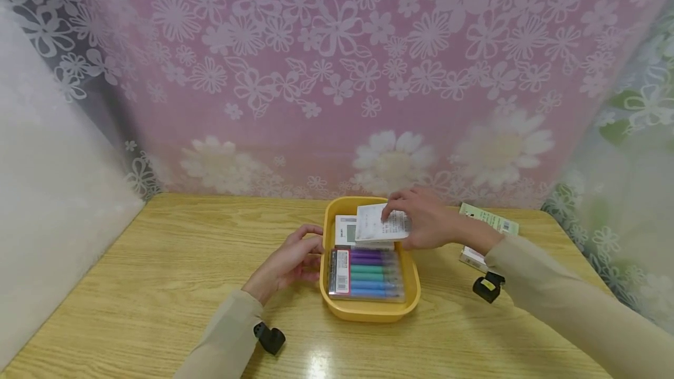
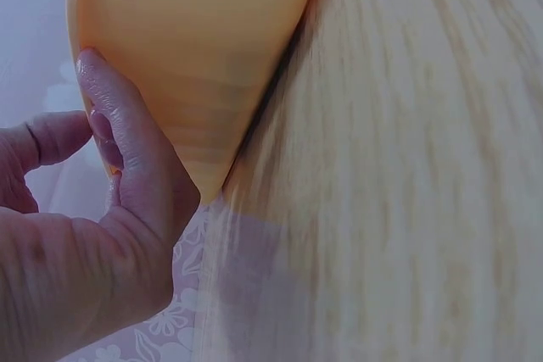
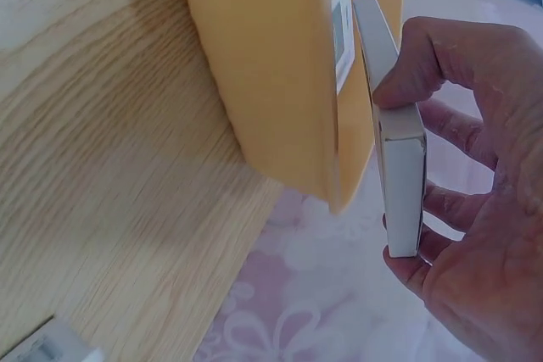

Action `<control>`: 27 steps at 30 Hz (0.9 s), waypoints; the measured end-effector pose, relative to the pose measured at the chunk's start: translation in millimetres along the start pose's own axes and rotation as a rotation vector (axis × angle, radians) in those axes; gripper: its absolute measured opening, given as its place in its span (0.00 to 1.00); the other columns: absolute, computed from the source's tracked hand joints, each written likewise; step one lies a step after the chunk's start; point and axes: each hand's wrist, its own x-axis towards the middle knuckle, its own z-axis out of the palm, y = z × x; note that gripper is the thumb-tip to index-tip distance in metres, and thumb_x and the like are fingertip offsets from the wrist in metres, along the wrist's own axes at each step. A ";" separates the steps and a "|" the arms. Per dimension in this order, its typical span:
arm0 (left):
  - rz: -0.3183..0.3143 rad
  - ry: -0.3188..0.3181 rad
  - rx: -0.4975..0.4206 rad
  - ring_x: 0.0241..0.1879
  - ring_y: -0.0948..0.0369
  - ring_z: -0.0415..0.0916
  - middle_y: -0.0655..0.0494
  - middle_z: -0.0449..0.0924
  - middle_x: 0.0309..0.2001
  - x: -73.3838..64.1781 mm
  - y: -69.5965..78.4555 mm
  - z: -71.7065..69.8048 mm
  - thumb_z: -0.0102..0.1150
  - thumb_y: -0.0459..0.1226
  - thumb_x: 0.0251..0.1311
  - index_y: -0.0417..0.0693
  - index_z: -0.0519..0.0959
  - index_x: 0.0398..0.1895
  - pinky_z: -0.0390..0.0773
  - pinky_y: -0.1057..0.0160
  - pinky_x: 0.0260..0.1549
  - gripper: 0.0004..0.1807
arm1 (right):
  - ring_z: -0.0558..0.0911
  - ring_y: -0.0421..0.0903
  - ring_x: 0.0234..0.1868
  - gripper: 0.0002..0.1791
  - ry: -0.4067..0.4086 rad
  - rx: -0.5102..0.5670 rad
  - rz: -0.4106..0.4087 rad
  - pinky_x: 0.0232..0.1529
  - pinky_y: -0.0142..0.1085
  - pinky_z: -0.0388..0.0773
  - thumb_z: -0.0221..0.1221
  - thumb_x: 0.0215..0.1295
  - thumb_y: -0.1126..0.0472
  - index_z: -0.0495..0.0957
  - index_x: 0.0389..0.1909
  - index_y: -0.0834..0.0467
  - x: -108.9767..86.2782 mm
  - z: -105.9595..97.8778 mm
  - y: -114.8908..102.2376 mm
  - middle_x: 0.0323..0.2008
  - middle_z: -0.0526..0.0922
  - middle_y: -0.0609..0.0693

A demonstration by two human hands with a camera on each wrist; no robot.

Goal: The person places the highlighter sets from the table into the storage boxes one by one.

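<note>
A yellow plastic basket (image 1: 368,311) stands on the table. My left hand (image 1: 293,259) holds it by the left side, thumb and fingers at the rim, as the left wrist view shows. Over the far end of the basket, my right hand (image 1: 427,221) grips a thin white box (image 1: 375,224) with printed text, thumb on one face and fingers along the other. Beneath it in the basket lies a white box with a grey panel (image 1: 345,230), partly covered. A clear pack of purple, green and blue pens (image 1: 368,274) fills the near part.
Right of the basket, partly behind my right forearm, lie a green printed box (image 1: 487,217) and a small white box (image 1: 473,257). A flowered pink curtain (image 1: 316,104) hangs along the table's (image 1: 210,238) back edge.
</note>
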 end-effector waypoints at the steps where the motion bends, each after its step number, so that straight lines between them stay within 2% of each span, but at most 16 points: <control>1: -0.002 0.001 0.001 0.27 0.64 0.74 0.54 0.78 0.38 0.2 0.0 0.0 0.53 0.36 0.61 0.51 0.67 0.64 0.82 0.66 0.22 0.26 | 0.73 0.62 0.61 0.25 -0.013 0.011 -0.002 0.58 0.64 0.71 0.73 0.44 0.58 0.81 0.48 0.45 2.4 0.7 -1.2 0.61 0.77 0.57; 7: -0.008 0.013 0.003 0.26 0.63 0.74 0.53 0.79 0.39 1.2 0.8 -0.5 0.54 0.36 0.60 0.52 0.67 0.63 0.81 0.66 0.21 0.26 | 0.71 0.62 0.62 0.27 -0.066 0.053 0.006 0.58 0.62 0.72 0.71 0.43 0.58 0.81 0.50 0.45 15.2 3.6 -8.6 0.65 0.74 0.58; 13: -0.020 0.022 0.004 0.26 0.63 0.74 0.53 0.78 0.39 2.6 2.7 -0.8 0.53 0.36 0.60 0.53 0.67 0.63 0.81 0.66 0.21 0.25 | 0.70 0.62 0.62 0.25 -0.078 0.049 0.016 0.59 0.61 0.71 0.70 0.45 0.57 0.82 0.50 0.43 27.1 9.9 -11.6 0.64 0.74 0.57; 20: -0.012 0.022 0.005 0.27 0.63 0.73 0.54 0.77 0.38 2.3 1.7 -0.3 0.53 0.36 0.59 0.51 0.67 0.63 0.81 0.66 0.21 0.26 | 0.69 0.59 0.62 0.26 -0.131 0.104 0.028 0.59 0.59 0.71 0.71 0.47 0.57 0.82 0.52 0.44 34.3 16.6 -11.1 0.64 0.73 0.56; 27: -0.004 0.012 0.008 0.26 0.63 0.72 0.54 0.76 0.38 2.7 1.3 -0.4 0.53 0.36 0.59 0.51 0.66 0.63 0.81 0.66 0.21 0.26 | 0.70 0.61 0.66 0.29 -0.174 0.060 -0.013 0.61 0.60 0.72 0.71 0.48 0.59 0.78 0.55 0.44 39.5 20.7 -7.0 0.65 0.72 0.57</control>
